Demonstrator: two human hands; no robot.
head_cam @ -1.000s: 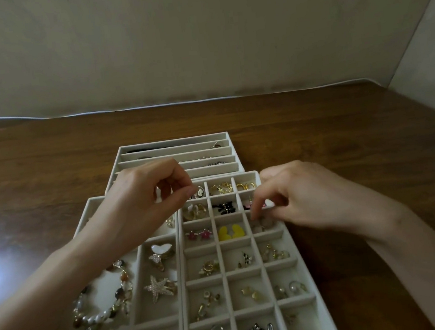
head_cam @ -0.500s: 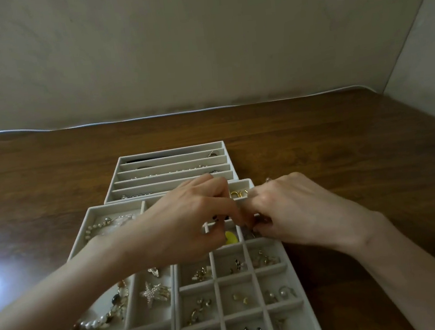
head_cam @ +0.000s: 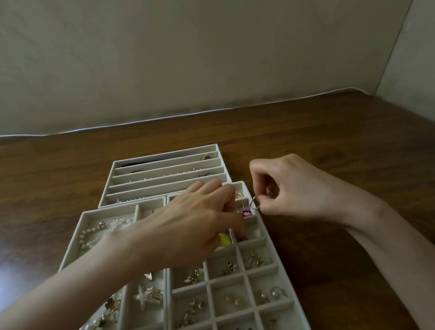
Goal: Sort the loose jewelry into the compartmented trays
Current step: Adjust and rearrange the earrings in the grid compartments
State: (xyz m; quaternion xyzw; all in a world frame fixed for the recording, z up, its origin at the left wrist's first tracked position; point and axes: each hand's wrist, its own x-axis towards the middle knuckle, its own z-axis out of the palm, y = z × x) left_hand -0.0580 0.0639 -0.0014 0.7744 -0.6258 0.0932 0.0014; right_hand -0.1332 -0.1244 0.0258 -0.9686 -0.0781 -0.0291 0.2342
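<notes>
Right hand (head_cam: 291, 186) pinches my thin silver ring (head_cam: 254, 203) at the grid tray's (head_cam: 270, 242) three-o'clock rim; slipping drops it onto the desk (head_cam: 344, 151).

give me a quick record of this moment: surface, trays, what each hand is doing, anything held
surface: brown wooden table
trays: three pale compartmented trays; slotted tray at the back, large-cell tray front left, small-cell grid tray front right
left hand: reaching into the far cells of the grid tray, fingertips hidden
right hand: beside the grid tray's right rim, pinching a small silver ring
other contents: starfish brooch, pearl bracelet, yellow piece
</notes>
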